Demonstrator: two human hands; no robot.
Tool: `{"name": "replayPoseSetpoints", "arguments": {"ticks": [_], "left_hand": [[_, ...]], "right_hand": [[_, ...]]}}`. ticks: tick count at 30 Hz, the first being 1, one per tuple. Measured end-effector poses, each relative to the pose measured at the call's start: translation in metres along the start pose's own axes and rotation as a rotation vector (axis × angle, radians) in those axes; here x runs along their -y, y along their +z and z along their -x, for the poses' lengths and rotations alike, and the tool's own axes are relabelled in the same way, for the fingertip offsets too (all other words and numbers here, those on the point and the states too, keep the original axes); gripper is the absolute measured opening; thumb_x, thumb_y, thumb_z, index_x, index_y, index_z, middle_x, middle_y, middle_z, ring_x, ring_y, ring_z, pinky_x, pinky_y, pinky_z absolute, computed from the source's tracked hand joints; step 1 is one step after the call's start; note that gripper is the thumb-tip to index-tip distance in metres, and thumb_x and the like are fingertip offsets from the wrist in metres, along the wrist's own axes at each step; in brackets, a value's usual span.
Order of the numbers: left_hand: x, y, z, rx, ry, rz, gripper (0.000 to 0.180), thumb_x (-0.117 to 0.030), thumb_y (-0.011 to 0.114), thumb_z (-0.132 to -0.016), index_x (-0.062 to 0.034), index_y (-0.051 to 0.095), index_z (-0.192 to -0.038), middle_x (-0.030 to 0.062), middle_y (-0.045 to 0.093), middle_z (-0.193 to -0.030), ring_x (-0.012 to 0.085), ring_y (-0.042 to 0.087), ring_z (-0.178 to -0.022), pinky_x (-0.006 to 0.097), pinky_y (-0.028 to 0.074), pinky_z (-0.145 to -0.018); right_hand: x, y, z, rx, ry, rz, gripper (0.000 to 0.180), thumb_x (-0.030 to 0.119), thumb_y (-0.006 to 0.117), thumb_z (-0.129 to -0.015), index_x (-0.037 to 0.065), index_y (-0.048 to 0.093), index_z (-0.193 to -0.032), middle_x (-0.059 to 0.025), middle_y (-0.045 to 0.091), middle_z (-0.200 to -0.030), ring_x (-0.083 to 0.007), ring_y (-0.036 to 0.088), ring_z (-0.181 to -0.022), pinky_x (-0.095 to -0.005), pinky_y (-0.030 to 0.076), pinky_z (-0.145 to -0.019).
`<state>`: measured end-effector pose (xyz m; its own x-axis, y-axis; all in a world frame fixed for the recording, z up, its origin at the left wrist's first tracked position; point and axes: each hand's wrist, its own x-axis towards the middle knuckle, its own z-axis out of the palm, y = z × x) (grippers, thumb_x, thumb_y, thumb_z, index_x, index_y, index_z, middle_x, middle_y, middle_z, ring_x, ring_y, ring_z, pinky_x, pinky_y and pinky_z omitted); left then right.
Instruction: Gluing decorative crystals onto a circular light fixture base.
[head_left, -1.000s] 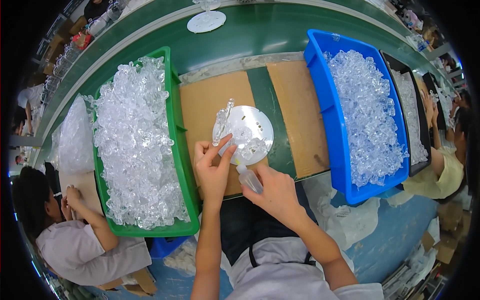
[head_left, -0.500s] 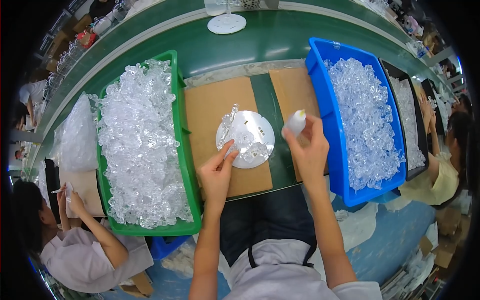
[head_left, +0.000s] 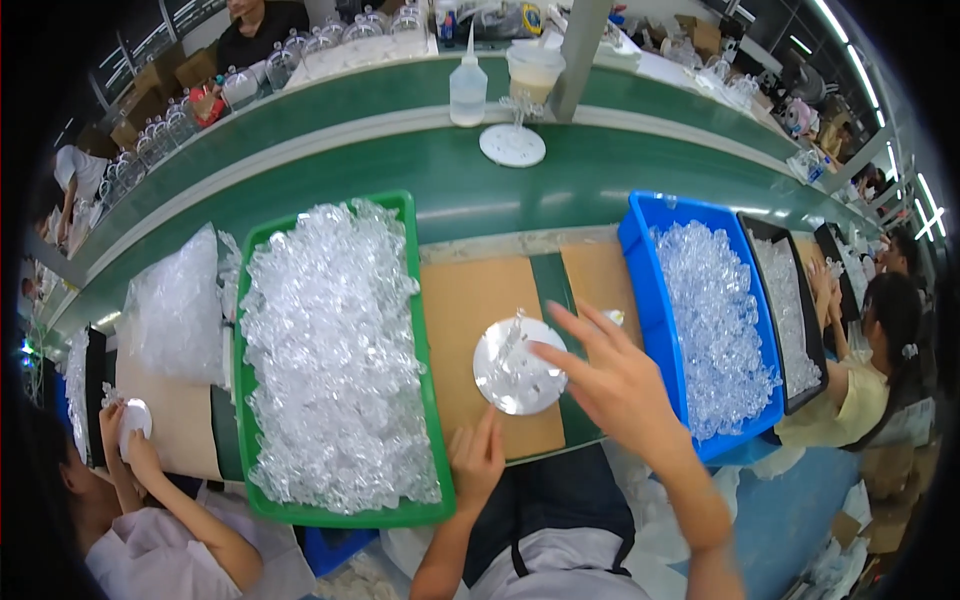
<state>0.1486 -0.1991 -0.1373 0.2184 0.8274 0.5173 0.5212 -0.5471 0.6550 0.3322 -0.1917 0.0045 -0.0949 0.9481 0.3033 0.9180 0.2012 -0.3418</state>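
A round white disc [head_left: 545, 398] lies on brown cardboard in front of me, with clear plastic pieces [head_left: 515, 345] on it. My left hand [head_left: 478, 462] is at the disc's near edge, thumb and fingers pressed together; whatever they hold, if anything, is hidden. Over the disc's right side, my right hand [head_left: 622, 388] is slightly blurred, its fingers spread and holding nothing. Just beyond those fingers, a small white bottle [head_left: 613, 317] with a yellowish tip rests on the right-hand cardboard, partly hidden by the hand.
A green bin [head_left: 428, 400] heaped with clear plastic pieces stands on the left, a similarly filled blue bin [head_left: 672, 330] on the right. Farther back are another white disc [head_left: 513, 147], a squeeze bottle [head_left: 468, 95] and a tub [head_left: 535, 72]. Co-workers sit on both sides.
My right hand has let go of the small white bottle, now on the cardboard, and moved left over the disc with fingers spread. My left hand has drawn back to the near edge. The view has tilted up.
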Motion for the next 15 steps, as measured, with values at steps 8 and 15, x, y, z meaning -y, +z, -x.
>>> {"name": "replayPoseSetpoints", "arguments": {"ticks": [8, 15], "left_hand": [[0.000, 0.006, 0.003, -0.083, 0.011, -0.004, 0.026, 0.000, 0.062, -0.078, -0.0007, 0.064, -0.104, 0.0094, 0.050, -0.058, 0.0261, 0.048, -0.050, 0.037, 0.039, -0.050], [-0.008, 0.012, 0.003, -0.088, -0.017, -0.036, 0.027, 0.002, 0.060, -0.076, 0.0027, 0.064, -0.102, 0.0097, 0.050, -0.058, 0.0259, 0.049, -0.050, 0.037, 0.039, -0.048]], "right_hand": [[-0.050, 0.038, -0.170, 0.611, -0.709, 0.441, 0.007, 0.019, 0.061, -0.073, 0.014, 0.065, -0.077, -0.0050, 0.065, -0.077, -0.0253, 0.063, -0.071, -0.0396, 0.051, -0.060], [-0.189, 0.027, -0.341, 0.247, -0.289, 0.295, 0.057, 0.008, 0.072, -0.065, 0.017, 0.052, -0.117, -0.0110, 0.063, -0.103, -0.0316, 0.059, -0.097, -0.0406, 0.048, -0.079]]}}
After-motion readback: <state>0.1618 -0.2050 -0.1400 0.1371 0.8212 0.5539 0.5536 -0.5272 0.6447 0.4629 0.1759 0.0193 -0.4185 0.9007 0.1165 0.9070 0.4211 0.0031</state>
